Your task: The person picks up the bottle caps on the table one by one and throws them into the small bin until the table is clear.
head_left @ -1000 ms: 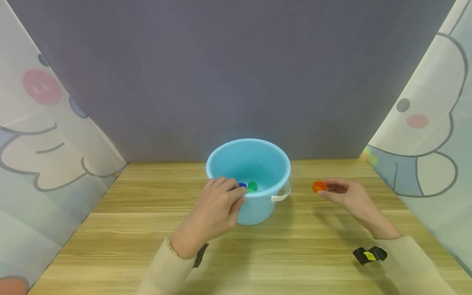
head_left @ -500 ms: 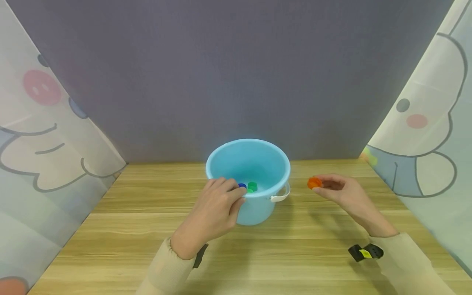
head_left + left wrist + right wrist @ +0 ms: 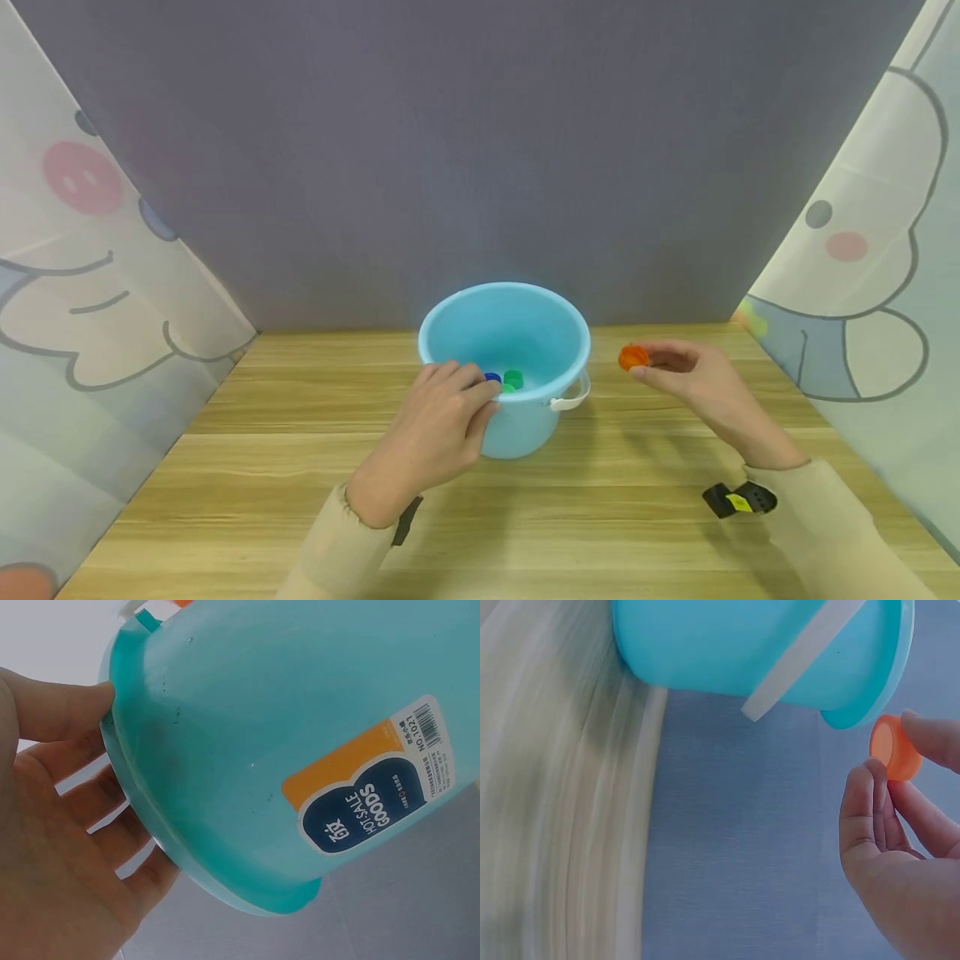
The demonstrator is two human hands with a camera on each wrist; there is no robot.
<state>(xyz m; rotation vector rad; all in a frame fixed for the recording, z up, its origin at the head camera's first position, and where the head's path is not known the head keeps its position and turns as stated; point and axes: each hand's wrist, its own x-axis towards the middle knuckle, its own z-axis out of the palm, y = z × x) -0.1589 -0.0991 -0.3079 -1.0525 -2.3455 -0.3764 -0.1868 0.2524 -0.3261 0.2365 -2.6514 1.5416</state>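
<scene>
A light blue plastic bucket stands upright on the table, a white handle hanging at its right side. My left hand grips the near rim; the left wrist view shows the thumb and fingers along that rim. Inside the bucket lie a blue cap, a green cap and a lighter green cap, partly behind the rim. To the right of the bucket, above the table, my right hand pinches an orange bottle cap between thumb and fingers.
The wood-grain table runs back to a grey upright panel. Cartoon-printed cloth walls stand at the left and the right. A printed label is stuck to the bucket's side.
My right hand has moved slightly left and away from me with the orange bottle cap, nearer the bucket. The left hand and the bucket have stayed put.
</scene>
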